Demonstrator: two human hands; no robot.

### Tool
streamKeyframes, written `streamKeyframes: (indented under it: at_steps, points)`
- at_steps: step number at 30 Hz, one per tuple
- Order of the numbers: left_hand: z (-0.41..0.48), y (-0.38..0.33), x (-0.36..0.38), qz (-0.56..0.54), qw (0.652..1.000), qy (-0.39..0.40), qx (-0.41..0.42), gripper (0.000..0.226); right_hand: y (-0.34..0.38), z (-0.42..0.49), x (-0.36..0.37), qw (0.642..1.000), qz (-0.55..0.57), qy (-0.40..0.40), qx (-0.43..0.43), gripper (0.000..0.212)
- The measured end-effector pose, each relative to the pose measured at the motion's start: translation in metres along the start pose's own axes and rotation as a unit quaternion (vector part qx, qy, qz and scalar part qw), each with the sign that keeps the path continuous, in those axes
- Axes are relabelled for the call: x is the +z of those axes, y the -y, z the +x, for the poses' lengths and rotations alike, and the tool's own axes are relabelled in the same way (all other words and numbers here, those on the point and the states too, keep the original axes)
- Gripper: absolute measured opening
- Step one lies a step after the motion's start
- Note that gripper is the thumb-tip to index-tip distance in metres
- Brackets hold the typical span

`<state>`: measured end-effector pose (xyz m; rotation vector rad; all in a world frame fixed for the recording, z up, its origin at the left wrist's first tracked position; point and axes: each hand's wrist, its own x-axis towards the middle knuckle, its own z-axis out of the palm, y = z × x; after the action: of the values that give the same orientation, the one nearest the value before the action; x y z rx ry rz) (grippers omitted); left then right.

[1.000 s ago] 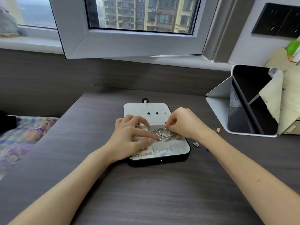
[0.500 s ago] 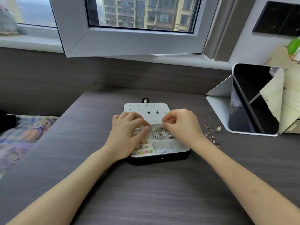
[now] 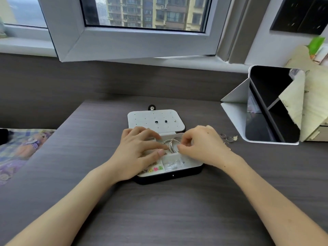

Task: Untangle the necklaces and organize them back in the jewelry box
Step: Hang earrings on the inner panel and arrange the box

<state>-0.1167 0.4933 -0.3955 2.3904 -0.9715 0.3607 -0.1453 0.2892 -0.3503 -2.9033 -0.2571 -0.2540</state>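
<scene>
We see the jewelry box (image 3: pixel 177 177) lying open in the middle of the table (image 3: pixel 159 213), its black rim toward us. Its lid (image 3: pixel 142 119) is folded flat behind it, and a few small studs (image 3: pixel 156 122) are pinned in the lid's white pad.

The necklaces (image 3: pixel 170 145) sit as a silver coil of loops in the upper middle compartment of the box, between our two hands. Whether they are still knotted we cannot tell.

Our left hand (image 3: pixel 140 153) rests on the left compartments. Its grip is apart, with the fingers fairly straight and spread, and the thumb and forefinger reach toward the coil's left edge. Our right hand (image 3: pixel 202 146) is over the right side of the box with its fingers curled, and its grip is clamped on the right edge of the necklaces, pinching them between thumb and fingertips.

In the front row of the box, small colored beads (image 3: pixel 155 168) lie in one compartment, just by the left wrist. A clear packet (image 3: pixel 171 164) lies in the next one to the right.

On the table to the right of the box lie some rings (image 3: pixel 228 138). Beyond them a tablet (image 3: pixel 269 103) stands propped in a white cover. At the far left is a bed (image 3: pixel 17 153) with a patterned sheet, and a window (image 3: pixel 142 41) hangs open above the table.
</scene>
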Motion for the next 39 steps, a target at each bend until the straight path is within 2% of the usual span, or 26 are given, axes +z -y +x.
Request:
streamKeyframes:
  at_steps: [3,6,9,11,14,16,19,21,24,28,33,39]
  points:
    - [-0.001,0.0,-0.001,0.002,1.0,-0.005,0.002,0.051,0.0,0.003,0.001,0.999,-0.039,-0.006,0.0,0.028]
    - [-0.001,0.001,0.0,0.014,1.0,-0.017,0.005,0.044,-0.005,0.002,-0.006,0.999,0.044,0.014,0.005,0.027]
    - [-0.001,0.001,0.0,0.011,1.0,-0.022,0.008,0.044,-0.034,0.001,-0.027,0.99,0.112,-0.053,0.07,0.027]
    - [-0.002,0.001,-0.002,0.006,1.0,-0.024,0.006,0.041,-0.063,-0.003,-0.039,0.988,0.083,-0.061,0.117,0.022]
    - [-0.003,-0.002,-0.005,0.013,0.999,-0.02,0.026,0.038,-0.092,-0.014,-0.045,0.983,0.071,0.009,0.167,0.012]
    - [-0.003,-0.004,-0.006,0.005,0.999,-0.011,0.042,0.039,-0.099,-0.018,-0.039,0.981,0.076,0.028,0.176,0.007]
    - [-0.004,-0.003,-0.005,-0.031,0.999,-0.012,0.037,0.037,-0.106,-0.012,-0.025,0.979,0.035,-0.036,0.199,0.004]
    - [-0.003,-0.002,-0.004,-0.082,0.996,-0.036,0.004,0.035,-0.109,-0.008,-0.018,0.975,-0.015,-0.055,0.216,0.004]
    - [-0.001,0.0,-0.005,-0.163,0.981,-0.087,-0.062,0.032,-0.115,-0.006,-0.008,0.974,-0.04,-0.035,0.218,0.004]
    - [0.0,0.002,-0.008,-0.194,0.967,-0.138,-0.086,0.03,-0.116,-0.006,-0.005,0.979,-0.069,-0.042,0.188,0.01]
    - [-0.001,0.002,-0.012,-0.175,0.968,-0.161,-0.084,0.03,-0.105,0.003,-0.002,0.973,-0.075,-0.131,0.175,0.016]
    - [-0.002,0.0,-0.013,-0.149,0.972,-0.159,-0.083,0.03,-0.105,0.011,0.007,0.98,-0.068,-0.06,0.175,0.013]
